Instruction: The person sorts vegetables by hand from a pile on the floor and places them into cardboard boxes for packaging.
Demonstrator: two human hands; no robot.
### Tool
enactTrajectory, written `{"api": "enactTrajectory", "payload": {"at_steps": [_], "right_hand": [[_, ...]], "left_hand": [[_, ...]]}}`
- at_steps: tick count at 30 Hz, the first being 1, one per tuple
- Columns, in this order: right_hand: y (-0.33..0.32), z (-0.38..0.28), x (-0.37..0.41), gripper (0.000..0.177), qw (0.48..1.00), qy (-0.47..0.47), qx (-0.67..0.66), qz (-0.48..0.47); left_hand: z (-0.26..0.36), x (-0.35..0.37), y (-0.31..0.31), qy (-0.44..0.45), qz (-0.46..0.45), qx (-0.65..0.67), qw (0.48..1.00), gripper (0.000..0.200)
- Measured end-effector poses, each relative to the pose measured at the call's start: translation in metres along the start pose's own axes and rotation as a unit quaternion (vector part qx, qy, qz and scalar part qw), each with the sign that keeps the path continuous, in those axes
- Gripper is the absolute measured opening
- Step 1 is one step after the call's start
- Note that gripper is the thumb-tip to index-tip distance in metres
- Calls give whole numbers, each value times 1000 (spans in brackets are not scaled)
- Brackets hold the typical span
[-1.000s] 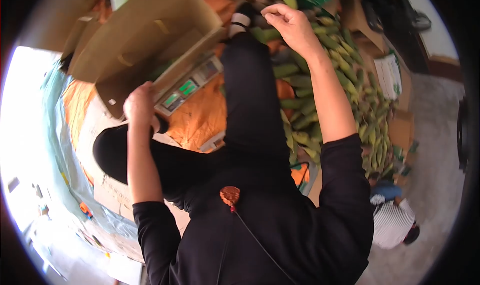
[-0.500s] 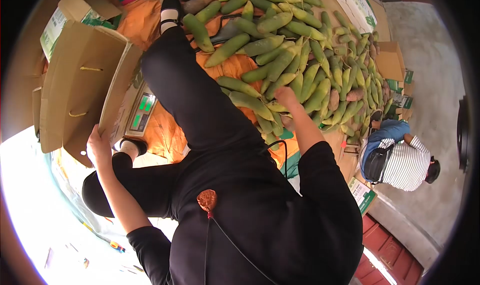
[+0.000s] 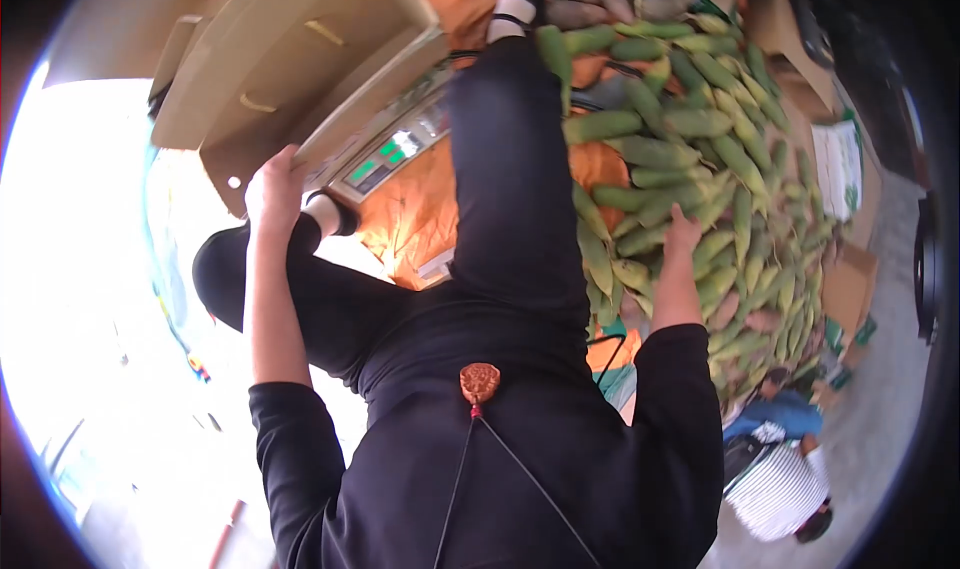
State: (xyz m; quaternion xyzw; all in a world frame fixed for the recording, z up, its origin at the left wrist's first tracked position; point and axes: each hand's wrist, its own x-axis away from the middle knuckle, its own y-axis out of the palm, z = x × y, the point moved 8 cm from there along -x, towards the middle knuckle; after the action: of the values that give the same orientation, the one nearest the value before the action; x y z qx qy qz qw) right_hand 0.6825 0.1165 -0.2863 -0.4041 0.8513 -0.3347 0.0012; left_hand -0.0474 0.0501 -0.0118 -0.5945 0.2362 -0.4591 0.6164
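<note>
My left hand is closed on the lower edge of a brown cardboard box, which lies tilted with its inside toward me. That box rests on or beside a digital scale with lit green figures. My right hand is down at the near part of a large heap of long green radishes, against a green radish. Its thumb side shows, but blur and the radishes keep me from seeing whether the fingers grip one.
My outstretched leg lies between the scale and the heap, on orange sheeting. Reddish-brown roots lie beyond my foot. A person in a striped top is bent over at the right. Another carton stands past the heap.
My view has turned, so the box, scale and heap appear farther right. My left hand keeps its hold on the box edge. My right hand stays among the nearer radishes, its fingers shifted.
</note>
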Motion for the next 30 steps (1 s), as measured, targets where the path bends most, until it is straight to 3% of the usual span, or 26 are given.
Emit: {"api": "enactTrajectory", "payload": {"at_steps": [2, 4, 5, 9, 16, 18, 22, 24, 26, 28, 30], "right_hand": [[12, 6, -25, 58, 999, -12, -38, 3], [9, -3, -6, 61, 980, 199, -10, 4], [13, 1, -8, 62, 973, 228, -20, -9], [23, 1, -10, 62, 957, 285, 12, -43], [34, -18, 5, 54, 960, 253, -32, -115], [31, -58, 33, 42, 970, 222, 6, -98], [43, -126, 58, 44, 974, 142, 2, -179], [56, -206, 83, 49, 974, -7, -49, -220], [74, -266, 86, 53, 933, -125, -93, -324], [83, -368, 149, 58, 877, -261, -128, -382], [95, -443, 202, 59, 833, -339, -124, -418]], "left_hand": [[-2, -1, 3, 3, -1, 0, 1000, 20], [-11, -5, 10, 7, 11, 14, 1000, 19], [-12, -5, 11, 26, 21, 29, 999, 18], [-2, 1, 3, 22, 31, 10, 999, 17], [2, 6, 7, 35, 40, -39, 998, 19], [3, 8, 7, 36, 41, -41, 998, 21], [5, 11, 9, 58, 29, -60, 996, 26], [6, 11, 8, 56, 31, -58, 996, 27], [5, 11, 8, 58, 34, -56, 996, 25], [2, 9, 8, 61, 32, -52, 996, 24], [1, 8, 6, 55, 32, -33, 997, 23]]}}
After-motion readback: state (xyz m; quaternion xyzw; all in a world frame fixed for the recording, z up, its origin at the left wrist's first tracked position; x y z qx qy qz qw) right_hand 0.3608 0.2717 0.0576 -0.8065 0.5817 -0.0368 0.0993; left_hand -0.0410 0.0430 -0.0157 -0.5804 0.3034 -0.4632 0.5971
